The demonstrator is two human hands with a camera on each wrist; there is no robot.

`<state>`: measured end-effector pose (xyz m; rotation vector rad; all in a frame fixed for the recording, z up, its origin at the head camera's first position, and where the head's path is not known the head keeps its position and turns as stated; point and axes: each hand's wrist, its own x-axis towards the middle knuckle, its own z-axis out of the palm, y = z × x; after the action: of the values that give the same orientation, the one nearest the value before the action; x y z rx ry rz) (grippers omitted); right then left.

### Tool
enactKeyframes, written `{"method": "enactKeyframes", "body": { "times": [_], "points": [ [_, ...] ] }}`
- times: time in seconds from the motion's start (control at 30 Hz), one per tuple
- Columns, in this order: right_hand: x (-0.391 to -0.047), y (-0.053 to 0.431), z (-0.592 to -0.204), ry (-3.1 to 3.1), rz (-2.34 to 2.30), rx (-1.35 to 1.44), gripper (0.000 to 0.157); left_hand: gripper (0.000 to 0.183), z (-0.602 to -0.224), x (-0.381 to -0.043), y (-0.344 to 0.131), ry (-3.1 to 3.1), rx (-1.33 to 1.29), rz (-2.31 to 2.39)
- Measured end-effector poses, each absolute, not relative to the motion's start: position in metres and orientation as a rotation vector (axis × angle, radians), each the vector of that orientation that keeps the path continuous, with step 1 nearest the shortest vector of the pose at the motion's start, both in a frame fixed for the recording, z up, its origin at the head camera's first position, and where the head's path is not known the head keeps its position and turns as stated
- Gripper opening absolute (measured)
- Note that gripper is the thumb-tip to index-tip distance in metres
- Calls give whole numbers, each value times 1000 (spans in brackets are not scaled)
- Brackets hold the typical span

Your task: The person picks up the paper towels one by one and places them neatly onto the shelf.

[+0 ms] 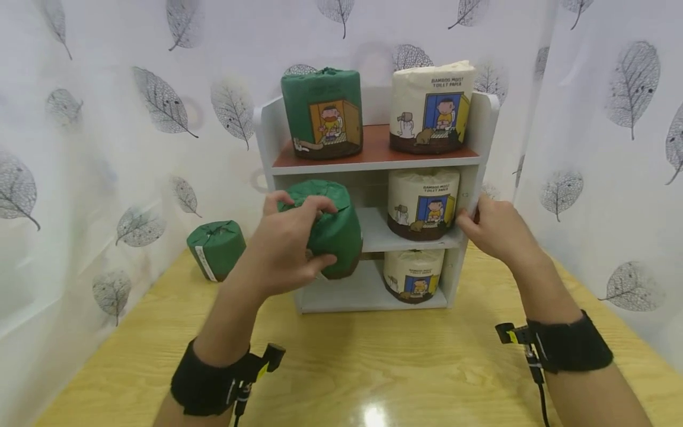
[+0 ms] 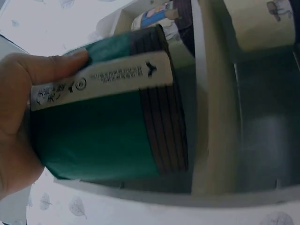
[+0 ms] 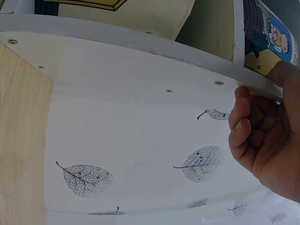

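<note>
My left hand (image 1: 285, 246) grips a green-wrapped toilet paper roll (image 1: 341, 237) from above, thumb low on its side and fingers over its top. The roll tilts at the left of the middle shelf (image 1: 373, 225); in the left wrist view its white label strip (image 2: 108, 80) and brown base band face the camera. At the rack's right side panel (image 1: 469, 190), my right hand (image 1: 498, 228) pinches the front edge between thumb and curled fingers, close beside a cream toilet paper roll (image 1: 424, 204) on the middle shelf.
On the top shelf (image 1: 376, 142) stand a green roll (image 1: 322, 115) and a cream roll (image 1: 432, 110). Another cream roll (image 1: 414, 276) sits at the bottom right. One more green roll (image 1: 216, 252) stands on the wooden table (image 1: 373, 362) left of the rack. Leaf-patterned curtains surround everything.
</note>
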<state>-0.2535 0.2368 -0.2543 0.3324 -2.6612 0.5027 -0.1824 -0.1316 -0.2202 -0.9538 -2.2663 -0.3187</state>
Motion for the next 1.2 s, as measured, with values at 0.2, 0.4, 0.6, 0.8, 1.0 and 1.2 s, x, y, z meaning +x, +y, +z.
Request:
{"method": "enactKeyframes", "body": {
  "times": [0.2,0.4,0.6,0.8,1.0,1.2],
  "points": [
    [-256,234,-257,-2637,500,370,25,81,-215,-199,-114,-2335,-844,-137],
    [-258,232,-257,-2646,489,362,26,87,-201,-218,-103,-2446,-738,-10],
    [-259,230,-259,-2664,501,363,26,74,-222,-229,-105,-2417,-674,21],
    [-257,230,-261,-2679,504,357,27,43,-263,-240,-117,-2091,-752,-265],
    [-253,236,-256,-2644,497,346,25,42,-265,-247,-119,-1977,-821,-349],
    [-253,238,-256,-2645,490,351,26,52,-271,-248,-118,-1957,-833,-428]
  ]
}}
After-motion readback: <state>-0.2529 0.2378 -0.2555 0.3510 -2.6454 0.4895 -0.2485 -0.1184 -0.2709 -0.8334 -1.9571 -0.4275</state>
